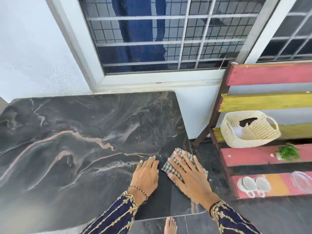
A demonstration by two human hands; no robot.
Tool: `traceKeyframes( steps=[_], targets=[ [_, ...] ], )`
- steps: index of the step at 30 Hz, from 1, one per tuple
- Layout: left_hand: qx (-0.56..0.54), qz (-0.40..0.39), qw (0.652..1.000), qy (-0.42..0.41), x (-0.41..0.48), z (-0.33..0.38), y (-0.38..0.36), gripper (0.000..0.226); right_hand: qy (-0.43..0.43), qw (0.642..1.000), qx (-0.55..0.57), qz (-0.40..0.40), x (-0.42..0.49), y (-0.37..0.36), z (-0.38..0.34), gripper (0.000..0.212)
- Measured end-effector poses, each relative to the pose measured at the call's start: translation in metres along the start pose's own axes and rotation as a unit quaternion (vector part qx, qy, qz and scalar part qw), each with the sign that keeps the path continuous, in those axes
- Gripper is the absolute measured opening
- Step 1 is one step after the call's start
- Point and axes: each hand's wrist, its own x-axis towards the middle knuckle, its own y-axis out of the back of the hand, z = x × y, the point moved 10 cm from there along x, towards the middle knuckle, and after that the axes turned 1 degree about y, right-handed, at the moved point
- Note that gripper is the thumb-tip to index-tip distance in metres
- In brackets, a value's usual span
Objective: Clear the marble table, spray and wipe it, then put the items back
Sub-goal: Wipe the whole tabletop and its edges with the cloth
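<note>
The dark marble table with pink and white veins fills the left and middle of the head view, with nothing standing on it. My right hand lies flat, fingers spread, on a checked grey cloth pressed against the table's right front corner. My left hand rests flat on the marble just left of the cloth, fingers together, holding nothing. Both wrists wear dark embroidered sleeves.
To the right stands a striped red and yellow wooden bench carrying a white woven basket with a spray bottle's black trigger showing, a small green plant, white bowls and a clear dish. A barred window is behind. My bare foot is below the table's edge.
</note>
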Motion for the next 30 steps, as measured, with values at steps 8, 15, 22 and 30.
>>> traceKeyframes(
  steps=[8,15,22,30],
  targets=[
    [-0.049,0.018,0.998,0.04,-0.093,-0.048,0.003,0.047,-0.029,0.999,0.021,-0.027,-0.078,-0.011,-0.027,0.053],
    [-0.098,0.056,0.987,0.113,-0.158,-0.111,0.008,0.042,0.005,0.993,0.102,-0.056,-0.102,-0.018,-0.099,0.061],
    [-0.156,0.095,0.972,0.146,-0.182,-0.143,0.014,0.037,-0.07,0.895,0.403,-0.178,-0.091,-0.014,-0.172,0.048],
    [-0.281,0.096,0.941,0.16,-0.164,-0.12,0.036,0.03,-0.198,0.526,0.816,-0.133,-0.075,0.017,-0.186,0.047]
  ],
)
